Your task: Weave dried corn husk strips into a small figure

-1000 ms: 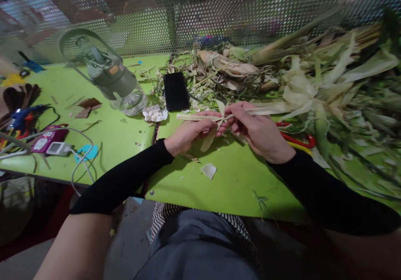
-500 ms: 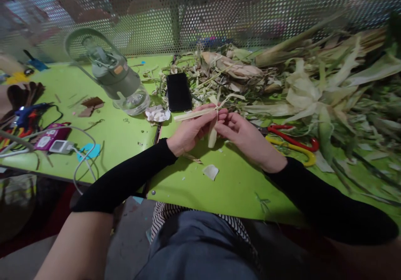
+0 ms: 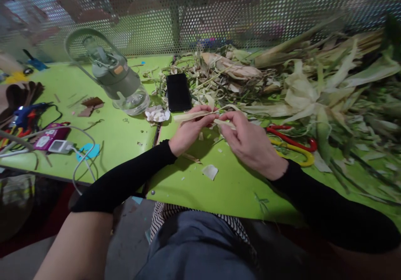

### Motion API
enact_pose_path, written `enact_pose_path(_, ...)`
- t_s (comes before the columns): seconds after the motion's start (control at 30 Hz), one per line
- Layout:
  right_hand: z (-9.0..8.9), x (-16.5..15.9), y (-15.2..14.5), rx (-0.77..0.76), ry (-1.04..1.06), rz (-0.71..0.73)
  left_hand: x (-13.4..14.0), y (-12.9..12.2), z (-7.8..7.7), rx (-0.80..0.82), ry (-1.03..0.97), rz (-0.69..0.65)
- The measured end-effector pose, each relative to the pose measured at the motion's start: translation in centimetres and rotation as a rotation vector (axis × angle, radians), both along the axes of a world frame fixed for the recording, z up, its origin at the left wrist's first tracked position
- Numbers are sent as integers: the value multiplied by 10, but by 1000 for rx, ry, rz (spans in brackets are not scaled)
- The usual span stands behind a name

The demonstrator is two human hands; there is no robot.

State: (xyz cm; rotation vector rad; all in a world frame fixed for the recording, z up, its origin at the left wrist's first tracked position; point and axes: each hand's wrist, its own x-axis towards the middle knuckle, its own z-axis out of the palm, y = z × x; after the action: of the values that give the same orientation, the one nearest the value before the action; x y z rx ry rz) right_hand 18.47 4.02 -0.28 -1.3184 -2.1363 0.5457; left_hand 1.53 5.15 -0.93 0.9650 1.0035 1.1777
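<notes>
Strips of pale corn husk (image 3: 194, 115) cross one another between my two hands, above the green table. My left hand (image 3: 191, 131) is closed, pinching the strips near their crossing with thumb and fingers. My right hand (image 3: 247, 142) is closed as well, its thumb and index finger on a short strip end that points to the right. The exact crossing of the strips is partly hidden by the fingertips. Just right of my right hand lie scissors (image 3: 293, 146) with red and yellow handles, their blades hidden behind the hand.
A black phone (image 3: 178, 92) lies beyond my hands, beside crumpled white paper (image 3: 157, 113) and a green-lidded bottle (image 3: 120, 79). Corn husks (image 3: 308, 92) and shreds spread across the right and back. A pink device (image 3: 52, 137) with a white cable lies left. Perforated mesh (image 3: 194, 21) borders the back.
My right hand has turned over the strips and gripped the one that hung down toward me, drawing it to the right. My left hand keeps its pinch.
</notes>
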Motion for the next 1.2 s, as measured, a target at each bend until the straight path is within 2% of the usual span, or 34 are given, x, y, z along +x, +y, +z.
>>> enact_pose_path(0.1, 2, 3, 1, 144, -87, 13, 0, -2, 1, 8, -9, -59)
enact_pose_path(0.23, 2, 10, 9, 157, -135, -5, 0, -2, 4, -34, 16, -112)
enact_pose_path(0.4, 6, 12, 16, 10, 34, 43, -2, -2, 7, -30, 83, -151)
enact_pose_path(0.57, 6, 14, 19, -335, 222, 116, -7, -1, 6, 4, 179, -213)
enact_pose_path(0.63, 2, 15, 21, -415, 266, 120, -9, 2, 5, -26, 187, -269)
enact_pose_path(0.8, -4, 15, 24, -379, 373, 55, -14, 5, 4, -167, 31, -367)
enact_pose_path(0.9, -5, 13, 24, -392, 442, 36, -15, 5, 6, -184, -61, -401)
enact_pose_path(1.07, -8, 7, 21, -561, 624, 9, -13, 4, 6, -228, -55, -382)
enact_pose_path(1.2, -12, 2, 19, -636, 796, -46, -7, 4, 3, -249, -111, -201)
